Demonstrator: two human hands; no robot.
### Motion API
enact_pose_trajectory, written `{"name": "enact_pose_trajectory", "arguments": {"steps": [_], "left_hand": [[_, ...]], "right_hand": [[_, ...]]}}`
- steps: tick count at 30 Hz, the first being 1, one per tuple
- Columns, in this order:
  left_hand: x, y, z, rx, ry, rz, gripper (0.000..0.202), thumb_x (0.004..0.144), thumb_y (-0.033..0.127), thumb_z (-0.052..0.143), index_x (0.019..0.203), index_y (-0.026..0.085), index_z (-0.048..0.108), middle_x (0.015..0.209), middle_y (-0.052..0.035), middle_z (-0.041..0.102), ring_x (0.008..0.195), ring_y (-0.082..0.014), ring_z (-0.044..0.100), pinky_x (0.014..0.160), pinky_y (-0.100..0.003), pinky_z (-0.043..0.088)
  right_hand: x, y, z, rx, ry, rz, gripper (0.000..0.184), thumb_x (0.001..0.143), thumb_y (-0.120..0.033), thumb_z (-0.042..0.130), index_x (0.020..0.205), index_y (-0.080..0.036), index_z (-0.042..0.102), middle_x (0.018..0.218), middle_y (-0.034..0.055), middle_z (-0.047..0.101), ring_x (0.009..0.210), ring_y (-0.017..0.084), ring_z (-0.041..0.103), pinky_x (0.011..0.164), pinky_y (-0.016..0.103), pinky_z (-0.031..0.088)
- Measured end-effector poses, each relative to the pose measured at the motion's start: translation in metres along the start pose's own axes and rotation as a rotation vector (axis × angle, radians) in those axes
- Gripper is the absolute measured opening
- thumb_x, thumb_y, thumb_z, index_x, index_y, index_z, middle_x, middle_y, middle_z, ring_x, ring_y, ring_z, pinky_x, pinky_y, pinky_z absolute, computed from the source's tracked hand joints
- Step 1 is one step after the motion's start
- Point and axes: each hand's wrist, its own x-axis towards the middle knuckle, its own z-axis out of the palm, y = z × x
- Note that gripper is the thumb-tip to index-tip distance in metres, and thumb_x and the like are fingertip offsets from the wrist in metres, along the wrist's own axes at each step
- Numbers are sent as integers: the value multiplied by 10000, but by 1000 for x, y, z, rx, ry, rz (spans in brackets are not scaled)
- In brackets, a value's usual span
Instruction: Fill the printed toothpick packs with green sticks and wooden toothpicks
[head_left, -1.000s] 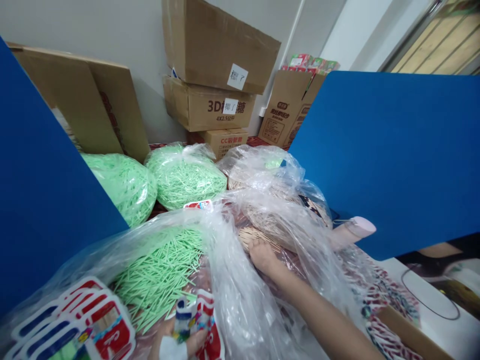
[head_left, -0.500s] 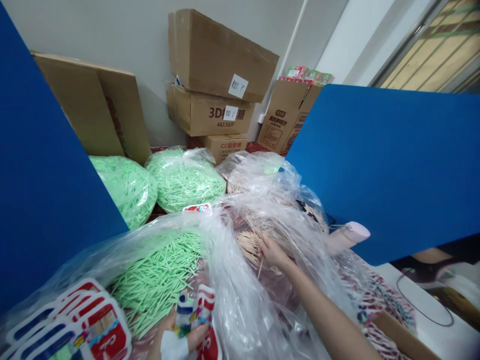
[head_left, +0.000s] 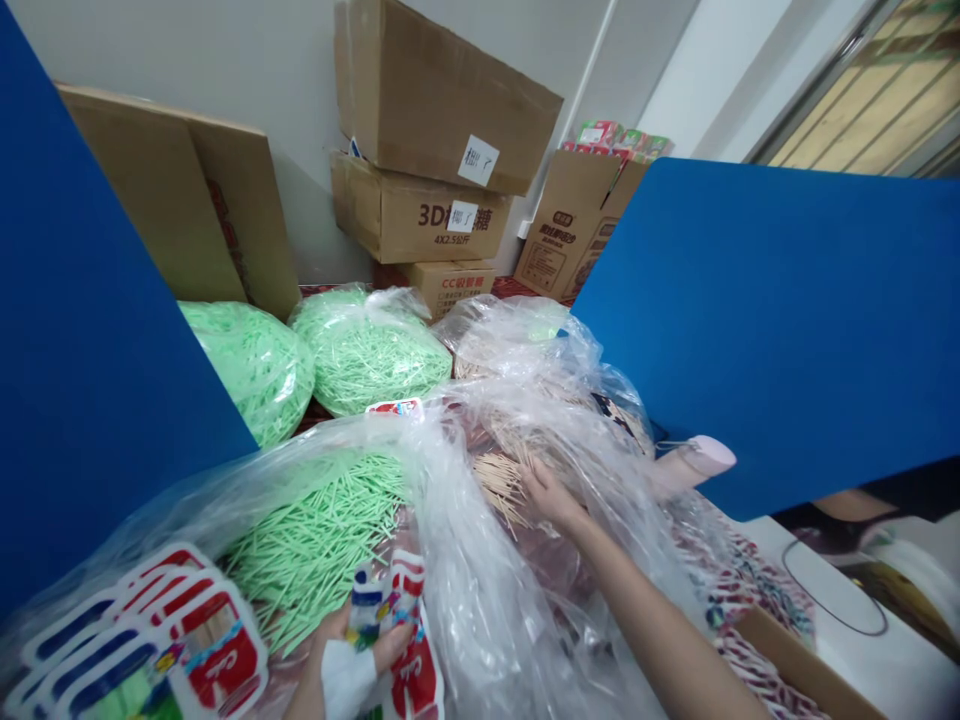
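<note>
My left hand [head_left: 360, 655], with a white wrap around part of it, grips a printed plastic pouch [head_left: 409, 610] in red, white and blue at the bottom centre. Beyond it lies a heap of thin light-green sticks [head_left: 322, 545] in an opened clear bag. My right hand [head_left: 547, 495] reaches into another opened clear bag [head_left: 480, 590]. Its fingers are closed at the right side of a pile of beige sticks [head_left: 499, 480], pinching some of them; the fingertips are partly hidden. Several similar printed pouches [head_left: 225, 660] lie fanned out at the lower left.
Tied bags of green sticks [head_left: 367, 360] stand behind, before stacked cardboard boxes [head_left: 442, 105]. Blue panels [head_left: 772, 330] flank both sides. A pink cylinder [head_left: 694, 465] and red-and-white striped pieces [head_left: 742, 570] lie right, near a cardboard edge [head_left: 802, 660]. Part of another person shows at far right.
My right hand has shifted slightly right and its fingers have moved over the beige sticks. The left hand still holds the pouch. The view has tilted slightly.
</note>
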Motion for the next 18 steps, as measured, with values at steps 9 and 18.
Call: {"name": "enact_pose_trajectory", "arguments": {"steps": [9,18], "left_hand": [[-6,10,9,16,20,-2,309,449,361,821,589,131,669,529,-50,687,495,-217,619,527,-308,505],[1,5,1,39,30,32,232,492,292,796,559,126,649,494,-35,670,462,-186,583,478,-267,462]], "right_hand": [[-33,23,40,-458,-137,239,43,782,-209,544,794,-191,581,714,114,665,785,294,651,788,478,444],[-26,-26,9,-121,-166,188,334,944,-440,261,850,-230,502,692,32,597,596,181,588,586,327,486]]}}
